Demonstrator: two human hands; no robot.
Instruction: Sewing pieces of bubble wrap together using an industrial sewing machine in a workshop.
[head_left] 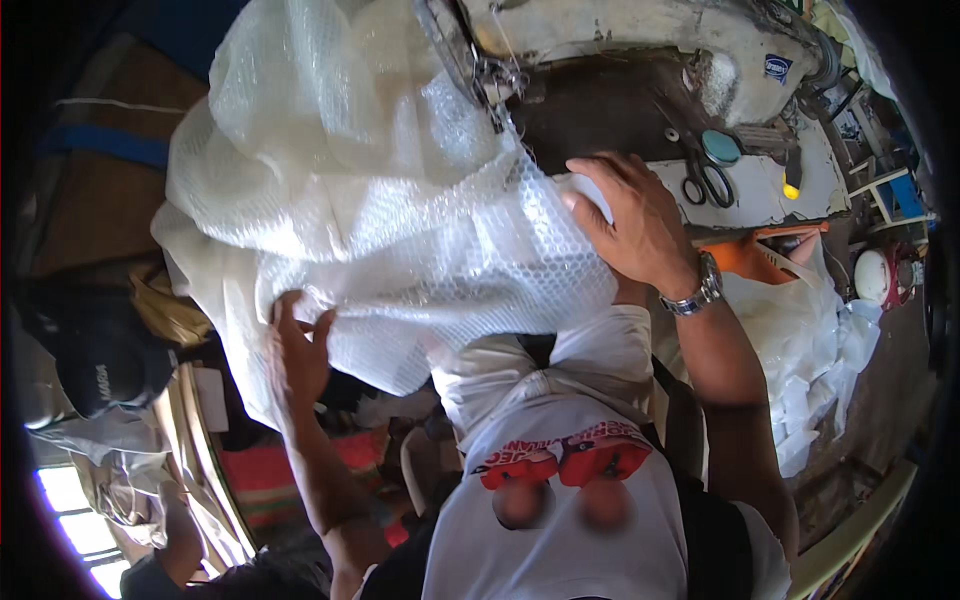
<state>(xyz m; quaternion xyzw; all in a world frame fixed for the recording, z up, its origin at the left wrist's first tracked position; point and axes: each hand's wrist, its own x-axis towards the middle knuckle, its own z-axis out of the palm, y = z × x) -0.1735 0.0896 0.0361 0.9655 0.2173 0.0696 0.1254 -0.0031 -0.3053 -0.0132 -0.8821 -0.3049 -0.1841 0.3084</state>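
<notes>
A large sheet of clear bubble wrap (430,270) drapes over my lap and the left part of the work table, bunched in loose folds. Its right edge runs up to the needle area of an old, worn sewing machine (620,30). My right hand (640,225), with a metal watch at the wrist, grips the right edge, a whitish fold showing between thumb and fingers. At the sheet's lower left, my left hand (300,350) rests against it, thumb and fingers apart.
Black-handled scissors (708,182), a round teal-lidded item (720,148) and a yellow-tipped tool (792,175) lie on the table, right of my right hand. Beneath are an orange crate (750,262) and more plastic sheeting (800,350). A dark cap (105,365) sits at left.
</notes>
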